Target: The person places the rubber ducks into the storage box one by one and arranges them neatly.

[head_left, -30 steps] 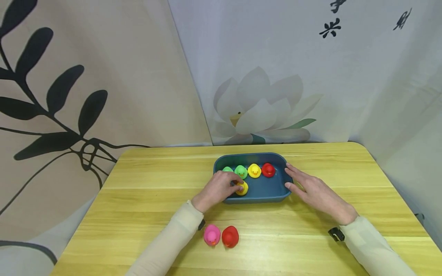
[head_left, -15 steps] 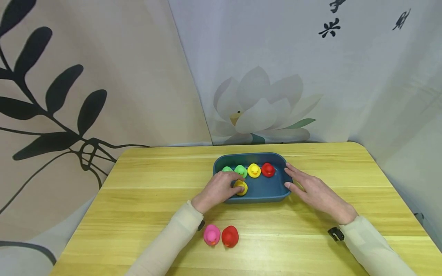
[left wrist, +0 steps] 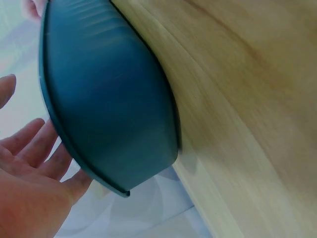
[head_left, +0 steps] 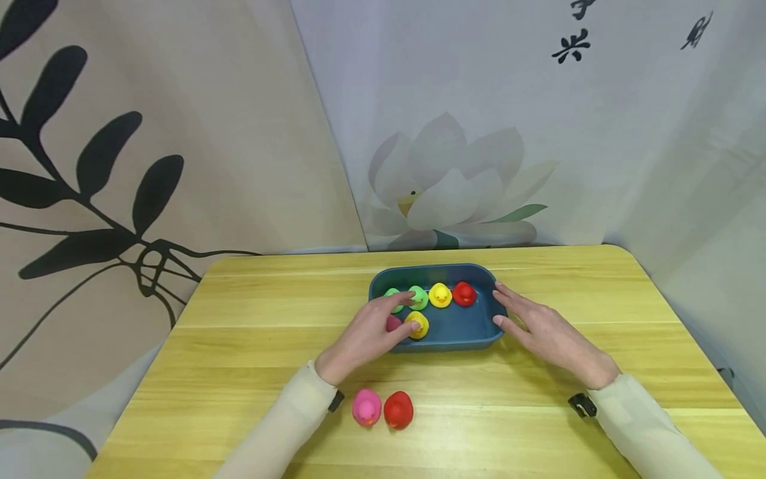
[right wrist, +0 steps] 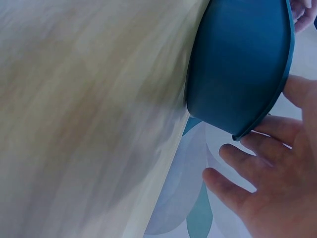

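A dark blue tray [head_left: 461,327] on the table holds several rubber ducks. Its back row has two green ducks, a yellow duck [head_left: 440,295] and a red duck [head_left: 464,293]. My left hand [head_left: 365,329] hovers over the tray's left end, thumb and fingers spread apart. Its thumb tip is at the front yellow duck [head_left: 421,324]; contact is unclear. Partly hidden under that hand is a dark pink duck [head_left: 393,323]. With extended fingers, my right hand [head_left: 553,336] touches the tray's right rim; in the right wrist view its fingers lie along the tray wall [right wrist: 237,64].
On the wooden table [head_left: 479,419], in front of the tray, a bright pink duck [head_left: 367,407] and a red duck [head_left: 398,410] stand side by side. Behind the table hangs a printed cloth [head_left: 479,100].
My left hand has let go of the front yellow duck and spread its fingers, drawing back slightly left. The dark pink duck has come into view. The right hand stays put.
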Motion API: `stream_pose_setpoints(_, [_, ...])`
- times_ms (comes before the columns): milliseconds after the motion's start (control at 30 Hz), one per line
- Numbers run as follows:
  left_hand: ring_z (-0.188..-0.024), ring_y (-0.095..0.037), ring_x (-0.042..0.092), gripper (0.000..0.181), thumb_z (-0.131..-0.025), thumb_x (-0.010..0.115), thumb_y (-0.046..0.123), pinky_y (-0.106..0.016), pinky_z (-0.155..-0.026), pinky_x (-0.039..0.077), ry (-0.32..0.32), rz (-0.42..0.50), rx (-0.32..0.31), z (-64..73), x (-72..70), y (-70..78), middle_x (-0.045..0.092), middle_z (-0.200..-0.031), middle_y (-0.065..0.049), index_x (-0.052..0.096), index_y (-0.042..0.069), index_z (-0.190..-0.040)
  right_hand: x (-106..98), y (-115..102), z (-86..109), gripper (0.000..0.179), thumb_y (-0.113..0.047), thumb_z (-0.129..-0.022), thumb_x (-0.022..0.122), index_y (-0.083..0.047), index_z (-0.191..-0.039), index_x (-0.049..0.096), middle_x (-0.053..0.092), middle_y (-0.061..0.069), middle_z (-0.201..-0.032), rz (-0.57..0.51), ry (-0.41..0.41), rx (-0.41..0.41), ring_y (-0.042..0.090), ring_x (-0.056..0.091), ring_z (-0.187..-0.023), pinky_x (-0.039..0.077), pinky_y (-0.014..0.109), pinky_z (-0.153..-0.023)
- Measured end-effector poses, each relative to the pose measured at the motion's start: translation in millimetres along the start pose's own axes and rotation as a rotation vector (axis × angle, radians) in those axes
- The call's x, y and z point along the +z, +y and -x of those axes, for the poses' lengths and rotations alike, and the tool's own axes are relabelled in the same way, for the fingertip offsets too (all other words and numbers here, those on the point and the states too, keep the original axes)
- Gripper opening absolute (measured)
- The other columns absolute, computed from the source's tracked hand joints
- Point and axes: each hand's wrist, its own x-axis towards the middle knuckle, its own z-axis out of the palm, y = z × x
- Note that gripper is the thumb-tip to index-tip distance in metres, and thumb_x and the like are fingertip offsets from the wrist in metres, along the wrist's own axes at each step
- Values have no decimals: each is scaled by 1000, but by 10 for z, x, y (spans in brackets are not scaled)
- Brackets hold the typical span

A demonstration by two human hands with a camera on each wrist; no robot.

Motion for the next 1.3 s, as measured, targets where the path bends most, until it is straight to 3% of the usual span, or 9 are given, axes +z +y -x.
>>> stream_pose_setpoints(133, [-129, -23, 56, 57, -98, 72, 38, -46, -109, 49, 14, -3, -4, 101, -31, 24, 63, -142, -1, 58, 14, -147, 2, -3, 0, 62, -39, -108, 56, -4, -157, 42, 29, 10, -169, 2, 3, 0, 39, 41, -146, 39, 58, -114])
stream_pose_setpoints(500, [-143, -27, 45, 59, -99, 71, 39, -54, -117, 39, 34, 7, -9, 389, -105, 44, 53, -153, -2, 53, 16, -151, 13, -2, 1, 62, -38, -108, 56, -3, -158, 41, 29, 11, -168, 5, 5, 0, 40, 41, -146, 40, 59, -114])
stream_pose_setpoints(800, [-146, -28, 43, 63, -99, 70, 41, -56, -118, 37, 33, -5, 1, 606, -155, 3, 49, -157, -3, 51, 16, -153, 12, -4, -2, 62, -37, -108, 56, -3, -157, 41, 30, 12, -168, 2, 3, -2, 40, 41, -146, 39, 59, -114])
stream_pose_setpoints(1067, [-149, -31, 38, 66, -100, 68, 42, -60, -119, 31, -4, -6, 79, 765, -179, -33, 41, -163, -5, 45, 18, -157, 3, -12, -5, 63, -38, -108, 56, -2, -157, 41, 30, 13, -168, 5, -5, 8, 40, 40, -146, 39, 59, -115])
stream_pose_setpoints(1300, [-151, -33, 34, 71, -100, 65, 46, -60, -122, 25, -36, -90, 140, 902, -188, -53, 37, -165, -8, 43, 12, -158, 4, -10, -4, 63, -39, -108, 56, -3, -158, 41, 30, 12, -168, 8, -3, 5, 40, 41, -146, 39, 59, -114])
